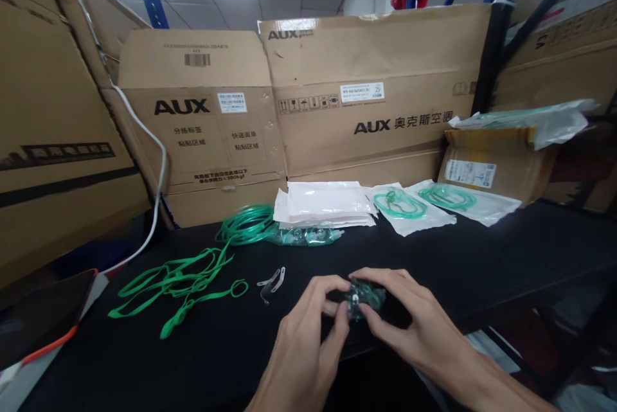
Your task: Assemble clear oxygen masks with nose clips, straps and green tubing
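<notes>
Over the front of the black table, both hands hold one translucent green plastic mask [370,296], which looks soft and crumpled. My left hand [311,328] pinches its left edge between thumb and fingers, near a small pale spot that may be a metal clip. From the other side, my right hand [414,319] grips it, thumb at the near side and fingers over the top. Fingers hide much of its shape. Left of my hands lie a few thin metal strips [277,280] and a tangle of green elastic straps [186,280].
Coiled green tubing [248,224] lies beside clear green plastic masks [308,236] and stacked white packets [325,200]. Two packets with green tubing [400,206] sit farther right, before a small carton [491,161]. Cardboard panels [376,90] wall the back. A dark tablet-like device [43,309] rests at left.
</notes>
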Available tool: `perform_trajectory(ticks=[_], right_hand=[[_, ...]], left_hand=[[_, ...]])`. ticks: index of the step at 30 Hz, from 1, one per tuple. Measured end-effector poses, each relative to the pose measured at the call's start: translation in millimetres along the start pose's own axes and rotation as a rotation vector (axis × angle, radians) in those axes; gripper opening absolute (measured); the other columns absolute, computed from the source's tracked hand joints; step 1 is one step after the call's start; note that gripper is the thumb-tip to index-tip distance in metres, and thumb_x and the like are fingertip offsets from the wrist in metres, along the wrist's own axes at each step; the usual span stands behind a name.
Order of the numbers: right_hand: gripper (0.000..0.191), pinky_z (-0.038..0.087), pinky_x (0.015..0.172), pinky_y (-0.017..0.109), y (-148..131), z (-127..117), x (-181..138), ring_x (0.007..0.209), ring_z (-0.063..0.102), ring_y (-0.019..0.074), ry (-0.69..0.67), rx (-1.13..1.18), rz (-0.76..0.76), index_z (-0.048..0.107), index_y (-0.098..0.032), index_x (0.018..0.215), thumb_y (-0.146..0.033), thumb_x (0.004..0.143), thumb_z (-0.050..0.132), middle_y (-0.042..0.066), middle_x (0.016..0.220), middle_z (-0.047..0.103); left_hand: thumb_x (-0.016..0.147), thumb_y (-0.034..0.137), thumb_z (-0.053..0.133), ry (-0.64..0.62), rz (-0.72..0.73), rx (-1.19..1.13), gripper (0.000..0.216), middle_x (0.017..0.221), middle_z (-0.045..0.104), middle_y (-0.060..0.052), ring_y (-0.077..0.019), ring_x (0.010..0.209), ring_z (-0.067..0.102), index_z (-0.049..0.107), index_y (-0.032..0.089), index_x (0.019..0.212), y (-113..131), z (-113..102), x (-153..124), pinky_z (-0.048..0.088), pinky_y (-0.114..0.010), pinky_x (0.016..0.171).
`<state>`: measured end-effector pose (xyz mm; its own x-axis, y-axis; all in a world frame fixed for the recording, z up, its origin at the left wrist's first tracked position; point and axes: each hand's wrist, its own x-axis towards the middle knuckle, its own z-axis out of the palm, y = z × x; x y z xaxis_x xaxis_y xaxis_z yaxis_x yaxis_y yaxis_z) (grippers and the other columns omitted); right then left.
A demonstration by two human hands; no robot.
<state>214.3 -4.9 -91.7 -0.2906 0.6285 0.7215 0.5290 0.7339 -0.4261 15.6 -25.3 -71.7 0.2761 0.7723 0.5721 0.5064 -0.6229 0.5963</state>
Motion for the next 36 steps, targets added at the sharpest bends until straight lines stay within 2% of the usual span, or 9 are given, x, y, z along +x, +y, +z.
perform_trajectory(ticks=[2,4,8,12,15,23,27,30,36], right_hand=[[0.029,0.057,0.088,0.037,-1,0,2,0.099,0.075,0.0219,0.013,-0.016,-0.001,0.064,-0.027,0.123,-0.018,0.095,0.059,0.004,0.113,0.079],[0.027,0.056,0.087,0.037,-2,-1,3,0.099,0.075,0.022,0.031,-0.032,-0.003,0.066,-0.026,0.121,-0.017,0.096,0.059,0.003,0.112,0.08],[0.024,0.054,0.088,0.037,-1,-2,3,0.101,0.075,0.0224,0.044,-0.037,0.003,0.069,-0.026,0.119,-0.018,0.097,0.06,0.004,0.112,0.08],[0.025,0.053,0.091,0.04,-1,-2,1,0.105,0.073,0.0236,-0.03,-0.052,0.007,0.069,-0.028,0.122,-0.022,0.1,0.057,0.005,0.118,0.079],[0.03,0.052,0.093,0.044,-1,-3,1,0.106,0.072,0.024,-0.083,-0.09,0.014,0.068,-0.03,0.128,-0.024,0.102,0.055,0.006,0.123,0.076],[0.034,0.054,0.08,0.041,-7,-10,4,0.096,0.069,0.0234,-0.151,-0.123,-0.088,0.066,-0.029,0.133,-0.019,0.103,0.054,0.008,0.118,0.074],[0.035,0.055,0.081,0.041,-5,-9,3,0.094,0.068,0.0226,-0.126,-0.09,-0.1,0.067,-0.029,0.131,-0.016,0.102,0.053,0.007,0.115,0.074],[0.034,0.056,0.081,0.04,-3,-5,2,0.093,0.068,0.0221,-0.078,-0.045,-0.111,0.067,-0.028,0.129,-0.015,0.102,0.053,0.007,0.113,0.074],[0.041,0.059,0.091,0.039,0,-6,0,0.108,0.067,0.0228,-0.046,0.012,-0.086,0.061,-0.033,0.139,-0.016,0.102,0.055,0.005,0.12,0.072]], left_hand=[[0.1,0.014,0.052,0.017,-0.013,-0.006,0.016,0.113,0.069,0.0,-0.0119,0.085,0.075,0.06,0.026,0.108,-1,1,-1,0.059,-0.021,0.079],[0.101,0.012,0.049,0.023,0.028,0.051,0.02,0.119,0.068,-0.002,-0.014,0.097,0.074,0.063,0.025,0.104,-1,1,-3,0.059,-0.023,0.085],[0.096,0.01,0.055,0.007,0.123,0.142,0.025,0.13,0.065,-0.005,-0.0186,0.113,0.071,0.068,0.025,0.111,-3,3,-3,0.059,-0.025,0.092],[0.1,0.012,0.056,-0.031,0.117,0.088,0.019,0.13,0.064,-0.005,-0.0152,0.1,0.075,0.07,0.024,0.103,-5,3,-3,0.059,-0.022,0.088],[0.102,0.015,0.056,-0.03,0.073,0.086,0.018,0.128,0.064,-0.005,-0.0167,0.096,0.075,0.072,0.023,0.1,-5,1,-3,0.06,-0.025,0.086],[0.101,0.016,0.056,-0.047,0.023,0.079,0.019,0.126,0.063,-0.006,-0.0177,0.092,0.074,0.073,0.024,0.098,0,-3,-3,0.061,-0.03,0.084],[0.102,0.017,0.056,-0.064,0.046,0.059,0.02,0.127,0.063,-0.006,-0.0168,0.092,0.073,0.073,0.025,0.098,0,-4,-2,0.06,-0.03,0.086],[0.101,0.017,0.057,-0.078,0.049,0.054,0.02,0.124,0.064,-0.005,-0.0183,0.099,0.072,0.074,0.025,0.096,1,-3,-1,0.058,-0.03,0.09],[0.097,0.016,0.063,-0.037,0.036,0.13,0.017,0.128,0.059,-0.004,-0.0165,0.098,0.07,0.075,0.027,0.094,-2,-1,-3,0.058,-0.029,0.089]])
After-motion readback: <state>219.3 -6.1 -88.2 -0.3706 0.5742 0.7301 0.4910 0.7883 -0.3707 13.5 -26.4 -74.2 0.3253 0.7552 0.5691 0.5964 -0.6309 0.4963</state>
